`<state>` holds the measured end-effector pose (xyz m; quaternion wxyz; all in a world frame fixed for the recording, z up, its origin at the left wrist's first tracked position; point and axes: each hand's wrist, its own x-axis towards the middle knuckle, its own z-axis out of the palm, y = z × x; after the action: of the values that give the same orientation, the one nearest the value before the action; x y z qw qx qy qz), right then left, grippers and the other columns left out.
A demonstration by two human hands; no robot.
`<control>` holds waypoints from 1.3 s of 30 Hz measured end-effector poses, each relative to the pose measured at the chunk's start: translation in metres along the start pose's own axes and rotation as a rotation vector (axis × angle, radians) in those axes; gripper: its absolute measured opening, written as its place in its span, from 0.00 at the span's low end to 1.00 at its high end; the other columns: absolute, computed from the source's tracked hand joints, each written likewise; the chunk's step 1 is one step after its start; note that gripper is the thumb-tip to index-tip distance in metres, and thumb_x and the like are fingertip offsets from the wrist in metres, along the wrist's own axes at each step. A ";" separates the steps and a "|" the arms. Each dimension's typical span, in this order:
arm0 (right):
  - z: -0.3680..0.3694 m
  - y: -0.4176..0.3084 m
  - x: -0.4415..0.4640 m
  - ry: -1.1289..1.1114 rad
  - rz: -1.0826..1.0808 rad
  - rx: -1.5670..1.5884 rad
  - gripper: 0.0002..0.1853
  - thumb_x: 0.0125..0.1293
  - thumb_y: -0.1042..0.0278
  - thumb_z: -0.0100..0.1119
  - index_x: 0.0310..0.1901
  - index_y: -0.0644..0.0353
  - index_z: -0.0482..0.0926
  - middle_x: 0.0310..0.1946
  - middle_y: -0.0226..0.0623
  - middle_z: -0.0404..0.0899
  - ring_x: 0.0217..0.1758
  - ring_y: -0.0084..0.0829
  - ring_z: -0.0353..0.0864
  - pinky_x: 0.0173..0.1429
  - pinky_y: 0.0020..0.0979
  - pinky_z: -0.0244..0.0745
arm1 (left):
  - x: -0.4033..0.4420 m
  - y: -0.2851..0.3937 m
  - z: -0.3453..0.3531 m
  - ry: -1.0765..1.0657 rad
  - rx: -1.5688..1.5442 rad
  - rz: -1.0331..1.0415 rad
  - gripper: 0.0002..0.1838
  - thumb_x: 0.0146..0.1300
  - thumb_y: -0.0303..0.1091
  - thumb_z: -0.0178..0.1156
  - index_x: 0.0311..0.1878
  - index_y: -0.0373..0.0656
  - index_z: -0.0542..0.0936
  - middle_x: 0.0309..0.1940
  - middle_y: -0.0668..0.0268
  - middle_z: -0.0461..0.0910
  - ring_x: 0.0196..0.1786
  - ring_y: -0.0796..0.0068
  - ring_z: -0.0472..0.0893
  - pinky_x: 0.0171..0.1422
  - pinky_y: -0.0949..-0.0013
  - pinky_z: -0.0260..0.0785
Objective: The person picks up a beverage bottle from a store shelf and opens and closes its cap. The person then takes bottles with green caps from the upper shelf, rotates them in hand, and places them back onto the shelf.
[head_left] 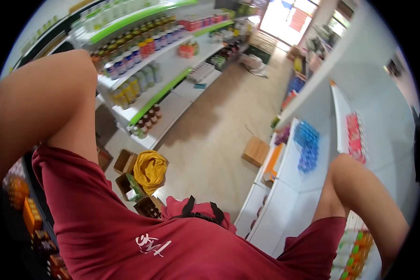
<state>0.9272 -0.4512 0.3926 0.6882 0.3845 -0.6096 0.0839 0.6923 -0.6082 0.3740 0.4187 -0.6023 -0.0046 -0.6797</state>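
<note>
Neither of my hands is in view. My bent left arm [42, 88] is raised at the left, its elbow in front of the drinks shelf [172, 100] and its forearm running out past the edge of the picture. On the right, my bent right arm [359, 186] crosses in front of the white shelving, and its forearm also leaves the view. Below me are my red shirt [182, 247] and a red bag or pouch with black straps [198, 210] at the waist. What my hands hold or touch is hidden.
Cans and bottles line the left shelves. Open cardboard boxes [125, 161] and a yellow cloth or sack [150, 171] lie on the floor. A closed carton [255, 151] stands by the right shelving, which holds blue packs [308, 144] and pink packs [354, 135]. An aisle leads to a bright doorway [289, 21].
</note>
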 end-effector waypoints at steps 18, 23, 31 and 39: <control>0.146 0.243 -0.135 0.658 -0.145 0.399 0.24 0.79 0.55 0.47 0.74 0.44 0.69 0.57 0.26 0.75 0.54 0.29 0.76 0.61 0.50 0.70 | -0.055 -0.072 -0.039 -0.218 0.344 0.401 0.11 0.64 0.30 0.64 0.49 0.41 0.79 0.44 0.61 0.78 0.49 0.71 0.78 0.68 0.61 0.72; 0.135 0.302 -0.272 0.813 0.275 0.329 0.19 0.78 0.57 0.48 0.64 0.51 0.72 0.50 0.30 0.79 0.48 0.29 0.79 0.58 0.43 0.74 | -0.092 -0.105 -0.050 -0.167 0.476 0.486 0.07 0.65 0.30 0.63 0.44 0.40 0.82 0.40 0.63 0.79 0.46 0.73 0.79 0.67 0.61 0.73; 0.118 0.164 -0.920 -0.753 2.095 0.384 0.11 0.75 0.64 0.57 0.35 0.59 0.80 0.25 0.34 0.81 0.28 0.23 0.79 0.32 0.29 0.74 | -0.496 -0.018 -0.290 0.182 1.720 -1.225 0.21 0.70 0.22 0.56 0.66 0.34 0.76 0.59 0.55 0.81 0.61 0.62 0.81 0.67 0.61 0.72; 0.138 0.188 -0.954 -0.682 2.586 0.610 0.11 0.72 0.68 0.53 0.46 0.65 0.79 0.33 0.45 0.86 0.32 0.36 0.87 0.36 0.36 0.84 | -0.627 0.241 -0.305 1.791 1.739 -1.635 0.14 0.66 0.29 0.53 0.52 0.42 0.81 0.28 0.62 0.80 0.20 0.71 0.75 0.21 0.65 0.63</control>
<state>0.4787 -0.0718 -0.3942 -0.1736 -0.3168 -0.6254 0.6917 0.5343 -0.5671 -0.3450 0.0144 0.6053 -0.4736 -0.6396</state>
